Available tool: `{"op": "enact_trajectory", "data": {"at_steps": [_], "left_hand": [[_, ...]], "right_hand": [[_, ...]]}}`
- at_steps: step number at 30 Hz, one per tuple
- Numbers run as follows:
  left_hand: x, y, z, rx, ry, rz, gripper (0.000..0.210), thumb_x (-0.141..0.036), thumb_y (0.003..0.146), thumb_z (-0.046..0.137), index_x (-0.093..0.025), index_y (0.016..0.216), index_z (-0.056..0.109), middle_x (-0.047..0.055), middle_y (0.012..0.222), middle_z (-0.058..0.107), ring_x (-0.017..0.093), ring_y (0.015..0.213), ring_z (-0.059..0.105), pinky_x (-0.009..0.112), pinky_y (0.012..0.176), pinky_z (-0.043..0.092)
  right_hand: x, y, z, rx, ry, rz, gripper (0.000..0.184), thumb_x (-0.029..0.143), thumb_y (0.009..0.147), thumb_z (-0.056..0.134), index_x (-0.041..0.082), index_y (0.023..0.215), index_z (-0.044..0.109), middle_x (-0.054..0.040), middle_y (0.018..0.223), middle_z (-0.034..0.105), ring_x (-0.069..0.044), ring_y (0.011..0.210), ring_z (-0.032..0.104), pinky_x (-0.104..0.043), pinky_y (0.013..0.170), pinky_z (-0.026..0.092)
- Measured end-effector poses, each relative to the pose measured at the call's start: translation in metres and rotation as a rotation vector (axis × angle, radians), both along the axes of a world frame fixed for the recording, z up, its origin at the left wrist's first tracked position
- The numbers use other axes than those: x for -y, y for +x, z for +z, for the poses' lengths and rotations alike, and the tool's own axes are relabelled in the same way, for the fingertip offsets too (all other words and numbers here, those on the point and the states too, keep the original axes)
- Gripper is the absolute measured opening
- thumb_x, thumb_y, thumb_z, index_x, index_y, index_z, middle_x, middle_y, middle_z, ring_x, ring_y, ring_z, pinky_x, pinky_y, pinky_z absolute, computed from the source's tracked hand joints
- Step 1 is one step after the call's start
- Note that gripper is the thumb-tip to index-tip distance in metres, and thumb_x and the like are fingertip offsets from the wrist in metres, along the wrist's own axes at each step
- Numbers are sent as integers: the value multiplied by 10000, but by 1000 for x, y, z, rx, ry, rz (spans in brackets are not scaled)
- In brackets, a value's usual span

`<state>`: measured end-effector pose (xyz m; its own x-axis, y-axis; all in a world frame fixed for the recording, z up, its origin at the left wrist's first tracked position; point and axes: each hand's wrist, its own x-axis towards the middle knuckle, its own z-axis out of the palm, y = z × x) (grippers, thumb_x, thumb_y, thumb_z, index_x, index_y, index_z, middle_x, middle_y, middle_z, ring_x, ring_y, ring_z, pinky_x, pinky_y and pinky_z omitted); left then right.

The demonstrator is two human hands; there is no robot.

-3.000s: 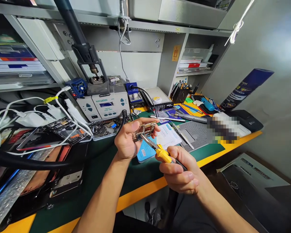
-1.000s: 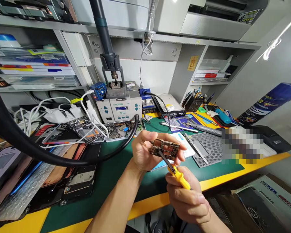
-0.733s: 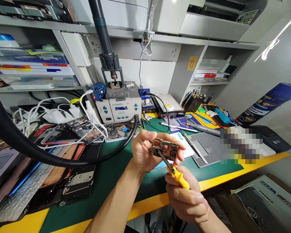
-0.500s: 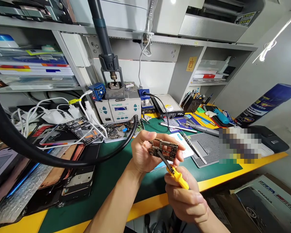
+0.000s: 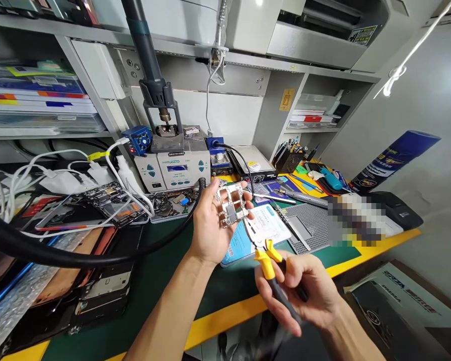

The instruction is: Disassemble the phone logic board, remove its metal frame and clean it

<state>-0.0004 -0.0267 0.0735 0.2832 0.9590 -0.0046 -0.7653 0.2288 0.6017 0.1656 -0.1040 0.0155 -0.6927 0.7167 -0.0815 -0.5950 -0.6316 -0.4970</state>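
Note:
A small metal-framed circuit board with cut-out openings rests in my left hand, held between the thumb and the curled fingers. Its shiny pale side faces me. My right hand grips a pair of pliers by their black and yellow handles. The pliers' metal jaws point up toward the board's lower right corner; whether they touch it I cannot tell. Under the two tools lies a blue and white package on the green mat.
A grey hot-air station stands at the back, its thick black hose arching over the left side. Phone parts pile up at left. A perforated metal plate and a blue spray can are on the right.
The board has turned from its dark side to its pale side. My right hand has rolled over, so both plier handles now show, and the jaws have drawn back from the board's middle.

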Motion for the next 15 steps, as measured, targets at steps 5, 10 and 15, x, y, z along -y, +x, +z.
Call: {"op": "enact_trajectory", "data": {"at_steps": [5,10,15], "left_hand": [[1,4,2,-78,-30,91,501,-552,926,594,-88,1026,757,109,829,741,235,778,721,324,663,577],[2,6,2,-77,-31,140,425,-530,939,611,-129,972,749,101,871,761,258,848,748,337,707,594],[1,6,-1,-124,-11,181,380,-527,912,668,-156,963,733,83,930,765,229,796,739,311,647,584]], "right_hand": [[6,5,37,587,224,-272,76,134,680,650,138,755,641,-54,858,685,-137,618,626,-231,501,532],[5,7,49,1114,576,-484,145,131,748,601,192,837,698,-32,903,667,-190,869,627,-285,724,521],[1,6,40,1405,997,-704,304,85,783,541,242,988,701,-43,1053,648,-220,997,624,-348,841,501]]}}
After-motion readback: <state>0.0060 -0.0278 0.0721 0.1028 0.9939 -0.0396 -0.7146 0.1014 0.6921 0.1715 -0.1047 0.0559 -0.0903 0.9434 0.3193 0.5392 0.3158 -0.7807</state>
